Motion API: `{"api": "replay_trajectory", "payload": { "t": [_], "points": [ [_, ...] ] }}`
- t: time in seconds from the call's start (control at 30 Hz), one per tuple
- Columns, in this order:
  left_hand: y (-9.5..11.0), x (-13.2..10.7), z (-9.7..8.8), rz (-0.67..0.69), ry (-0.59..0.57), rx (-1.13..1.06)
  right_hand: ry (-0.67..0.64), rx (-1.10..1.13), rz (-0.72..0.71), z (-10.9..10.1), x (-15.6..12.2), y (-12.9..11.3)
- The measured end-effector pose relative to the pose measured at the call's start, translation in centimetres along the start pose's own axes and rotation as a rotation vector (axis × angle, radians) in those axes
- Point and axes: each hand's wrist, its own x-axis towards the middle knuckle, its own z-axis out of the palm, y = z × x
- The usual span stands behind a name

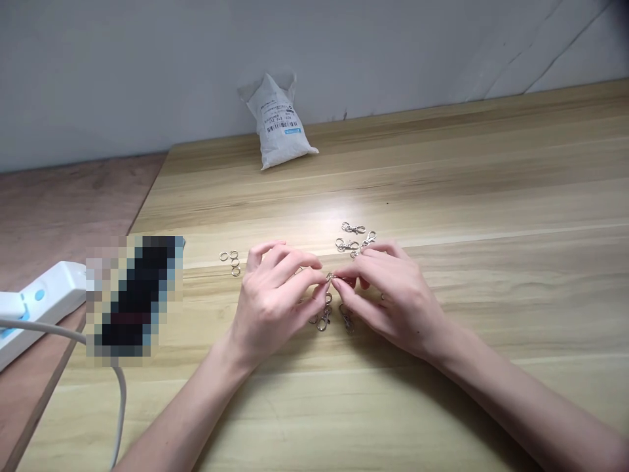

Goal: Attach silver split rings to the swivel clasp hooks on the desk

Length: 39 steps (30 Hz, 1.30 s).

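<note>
Hands meet over the middle of the table (442, 196). We see the left hand (275, 295) and the right hand (388, 295) each pinching, thumb against forefinger, one small metal piece (330, 276) held just above the wood; grip on both sides is narrow and closed on it; ring or clasp, we cannot tell, too small.

Risk as we judge it: the piece is tiny, smooth and shiny, so it could slip from the fingertips and drop among the loose clasps (323, 320) lying right under the hands, where it would be hard to tell apart; a sprung gate could nip a fingertip; a careless wrist sweep could scatter the other clasps (354, 237) just beyond the right hand, or knock the rings (232, 259) near the left hand.

Materials: clasps are silvery metal, teardrop-shaped with a swivel eye; rings are thin round wire loops, a few, bunched close together; table is pale wood-grain board, smooth, with a glare patch. A white plastic bag (281, 124), crumpled, with a printed barcode label, sits at the far edge by the grey wall; a white plastic power strip (39, 301) with a grey cable (118, 406) lies at the left on a darker reddish surface; a dark blurred-out object (135, 298) sits beside it.
</note>
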Motion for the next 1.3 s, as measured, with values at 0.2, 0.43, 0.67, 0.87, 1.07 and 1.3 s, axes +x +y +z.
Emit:
{"api": "replay_trajectory", "payload": {
  "t": [0.2,0.43,0.67,0.87,1.07,1.3],
  "points": [
    [-0.2,-0.1,0.0,0.006,-0.008,-0.002,-0.044,0.052,-0.023,0.2,-0.1,0.0],
    [0.1,0.1,-0.2,0.023,0.045,0.008,-0.095,0.146,0.014,0.0,-0.3,0.2],
    [0.4,0.2,-0.3,0.038,0.073,0.006,-0.129,0.226,0.043,0.1,-0.2,0.0],
    [0.5,0.2,-0.3,0.055,0.069,-0.011,-0.139,0.239,0.043,-0.1,-0.2,0.1],
    [0.3,0.2,0.0,0.055,-0.009,-0.092,-0.136,0.183,0.037,0.0,-0.4,0.5],
    [0.2,-0.2,0.4,-0.020,-0.164,-0.176,-0.217,0.129,0.014,0.6,-0.7,1.4]
  ]
}}
